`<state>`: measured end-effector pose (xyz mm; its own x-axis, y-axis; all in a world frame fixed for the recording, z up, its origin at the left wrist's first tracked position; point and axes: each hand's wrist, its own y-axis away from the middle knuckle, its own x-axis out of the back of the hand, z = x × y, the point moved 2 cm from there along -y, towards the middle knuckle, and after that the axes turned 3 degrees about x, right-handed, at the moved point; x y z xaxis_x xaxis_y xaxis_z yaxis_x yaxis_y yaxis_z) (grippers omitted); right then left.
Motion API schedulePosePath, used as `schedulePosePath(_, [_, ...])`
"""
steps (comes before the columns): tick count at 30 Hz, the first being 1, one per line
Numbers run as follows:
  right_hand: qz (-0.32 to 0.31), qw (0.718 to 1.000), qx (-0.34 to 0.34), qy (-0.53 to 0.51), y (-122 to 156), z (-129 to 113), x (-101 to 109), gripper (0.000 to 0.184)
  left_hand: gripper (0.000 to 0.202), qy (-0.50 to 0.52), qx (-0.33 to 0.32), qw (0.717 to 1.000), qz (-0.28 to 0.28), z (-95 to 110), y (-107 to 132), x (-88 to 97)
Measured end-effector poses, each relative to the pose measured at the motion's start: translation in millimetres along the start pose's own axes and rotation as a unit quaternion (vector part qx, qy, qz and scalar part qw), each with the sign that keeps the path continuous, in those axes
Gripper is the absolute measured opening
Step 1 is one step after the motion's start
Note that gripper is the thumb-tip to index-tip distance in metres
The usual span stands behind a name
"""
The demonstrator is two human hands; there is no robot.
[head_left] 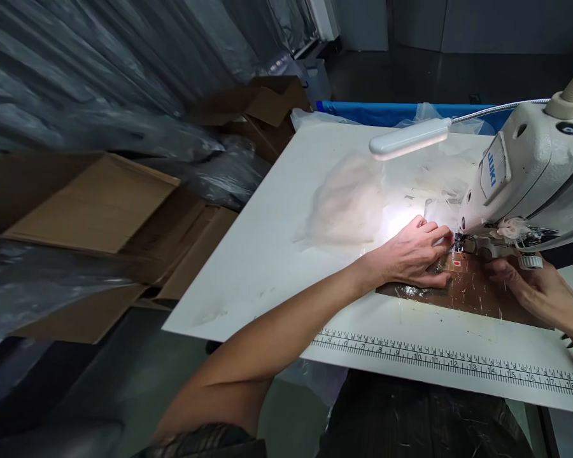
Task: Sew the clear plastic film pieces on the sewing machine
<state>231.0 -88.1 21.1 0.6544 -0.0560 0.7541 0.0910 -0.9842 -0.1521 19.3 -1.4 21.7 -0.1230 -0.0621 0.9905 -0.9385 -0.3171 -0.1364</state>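
My left hand is beside the needle area of a white sewing machine. Its fingers are bent together close to the presser foot, and the thumb lies lower, over the brown bed plate. Whatever the fingertips hold there is too small to make out. To the right of the needle, my right hand reaches under the machine head, thumb forward and fingers drawn in, partly hidden by the knurled knob. What it grips is not visible. Loose threads and a red arrow sticker are on the plate.
A pile of sheer pale fabric lies on the white table, left of the machine. Above it hangs a lit lamp. A printed ruler runs along the front edge. Open cardboard boxes and plastic sheeting stand at left.
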Motion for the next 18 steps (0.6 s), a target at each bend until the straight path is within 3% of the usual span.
schedulePosePath(4, [0.072,0.997,-0.028,0.004,28,1,-7,0.040,0.060,0.003,0.007,1.000,-0.019,-4,-1,-0.1])
schedulePosePath(8, [0.148,0.984,0.072,0.070,46,-3,-20,0.028,0.054,0.017,0.029,0.999,-0.017,-8,-2,-1.8])
schedulePosePath(12, [0.157,0.973,0.132,0.104,47,-4,-26,0.026,0.046,0.018,0.050,0.998,-0.015,-8,-4,-0.6])
schedulePosePath(16, [0.150,0.973,0.135,0.116,45,-2,-25,0.027,0.044,-0.030,0.166,0.986,-0.018,-16,-12,2.7])
schedulePosePath(18, [0.146,0.972,0.133,0.127,46,-3,-27,0.028,0.041,-0.024,0.172,0.984,-0.038,-25,-19,2.6])
